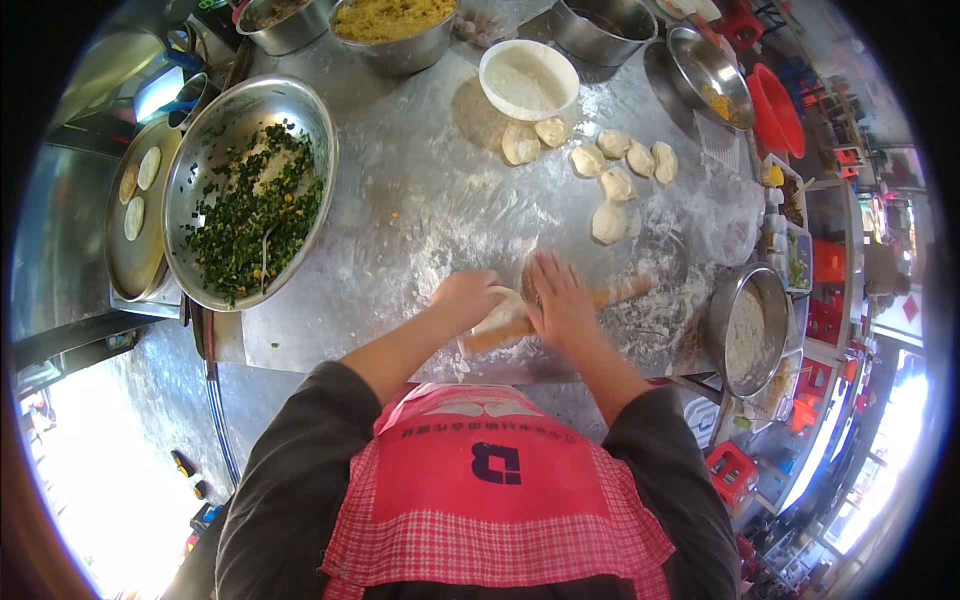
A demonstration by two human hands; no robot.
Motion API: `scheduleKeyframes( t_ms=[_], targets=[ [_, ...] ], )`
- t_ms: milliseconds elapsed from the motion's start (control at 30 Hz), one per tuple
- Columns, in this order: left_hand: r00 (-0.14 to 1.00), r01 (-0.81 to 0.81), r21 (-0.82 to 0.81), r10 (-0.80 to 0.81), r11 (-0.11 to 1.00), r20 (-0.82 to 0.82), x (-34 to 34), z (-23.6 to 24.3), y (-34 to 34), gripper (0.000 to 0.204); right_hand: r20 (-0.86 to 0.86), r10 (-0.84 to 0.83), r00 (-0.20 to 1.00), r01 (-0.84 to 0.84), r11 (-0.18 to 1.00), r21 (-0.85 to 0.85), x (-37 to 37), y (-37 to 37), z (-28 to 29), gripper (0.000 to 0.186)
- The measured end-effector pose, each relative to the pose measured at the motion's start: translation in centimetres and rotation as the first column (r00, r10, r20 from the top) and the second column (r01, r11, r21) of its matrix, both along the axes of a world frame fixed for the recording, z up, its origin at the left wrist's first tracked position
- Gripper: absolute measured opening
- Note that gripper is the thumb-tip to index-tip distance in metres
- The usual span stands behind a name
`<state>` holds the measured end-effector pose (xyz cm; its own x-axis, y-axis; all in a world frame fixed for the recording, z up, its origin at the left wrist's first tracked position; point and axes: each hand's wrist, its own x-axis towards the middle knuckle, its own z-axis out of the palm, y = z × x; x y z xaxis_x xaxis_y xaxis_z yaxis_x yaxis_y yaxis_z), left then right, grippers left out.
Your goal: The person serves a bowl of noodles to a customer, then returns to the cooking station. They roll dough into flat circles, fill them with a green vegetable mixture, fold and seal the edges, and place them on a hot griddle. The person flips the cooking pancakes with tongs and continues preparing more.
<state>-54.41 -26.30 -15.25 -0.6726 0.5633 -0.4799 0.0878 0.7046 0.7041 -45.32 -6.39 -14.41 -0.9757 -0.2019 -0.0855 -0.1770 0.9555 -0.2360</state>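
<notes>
A small round of dough (pixel 503 309) lies on the floured metal table close to its front edge. My left hand (pixel 468 300) holds the dough's left side between closed fingers. A wooden rolling pin (pixel 622 291) lies slantwise, its left end just in front of the dough and its right end farther off. My right hand (pixel 562 295) presses down on the middle of the pin, palm flat and fingers stretched forward. That palm covers part of the pin. Beyond it, several pale dough pieces (pixel 617 183) sit in a loose cluster, dusted with flour.
A large steel bowl of chopped greens (pixel 318 150) stands at the left, beside a round griddle (pixel 115 215) with flat cakes. A white bowl (pixel 528 112) and a pot of yellow filling (pixel 405 58) stand at the back. A steel bowl of flour (pixel 716 325) is at the right edge.
</notes>
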Motion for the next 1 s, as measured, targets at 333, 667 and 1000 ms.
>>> scheduleKeyframes(
  t_ms=[333,667,1000],
  targets=[
    [0.962,0.262,-0.187,-0.271,0.947,-0.023,-1.3,0.9,2.0,0.03,-0.076,-0.09,0.993,0.087,0.995,-0.038,-4.0,-0.6,-0.7,0.07],
    [0.983,0.181,-0.096,-0.184,0.979,-0.023,0.8,-1.0,0.2,0.033,-0.077,-0.082,0.994,0.081,0.997,-0.021,-2.1,-1.1,0.3,0.07],
    [0.997,-0.029,0.059,0.025,0.998,0.075,2.7,-2.8,-2.8,0.036,0.012,-0.055,0.998,0.056,0.998,-0.024,0.9,-1.6,1.5,0.068]
  ],
)
